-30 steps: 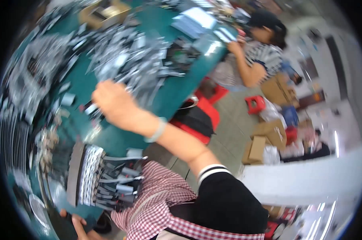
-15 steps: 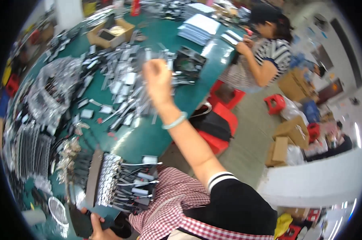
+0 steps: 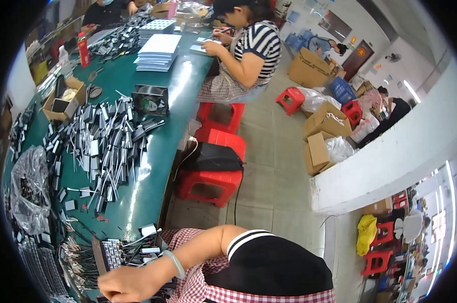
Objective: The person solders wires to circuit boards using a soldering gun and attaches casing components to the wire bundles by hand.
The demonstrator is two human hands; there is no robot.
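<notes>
My right hand [image 3: 127,285], with a pale green bangle [image 3: 174,264] on its wrist, is at the lower left, over the near end of the bench. Its fingers are curled down and closed; whatever they hold, if anything, is hidden beneath the hand. Beside it stands a row of small parts with wires [image 3: 112,252] along a brown strip [image 3: 99,254], partly covered by the hand and forearm. Farther up the green table lies a large heap of small grey-and-black boxes with white leads [image 3: 107,146]. My left hand is out of view.
A black fan [image 3: 150,100] stands beyond the heap, near stacked white trays [image 3: 157,50]. A cardboard box [image 3: 64,103] and a plastic bag of parts [image 3: 30,189] lie to the left. Red stools [image 3: 210,177] line the table's right side; a co-worker [image 3: 248,50] sits farther off.
My right hand has come back from above the heap of parts to the wired row near me. The view has swung right, and my left hand has left it.
</notes>
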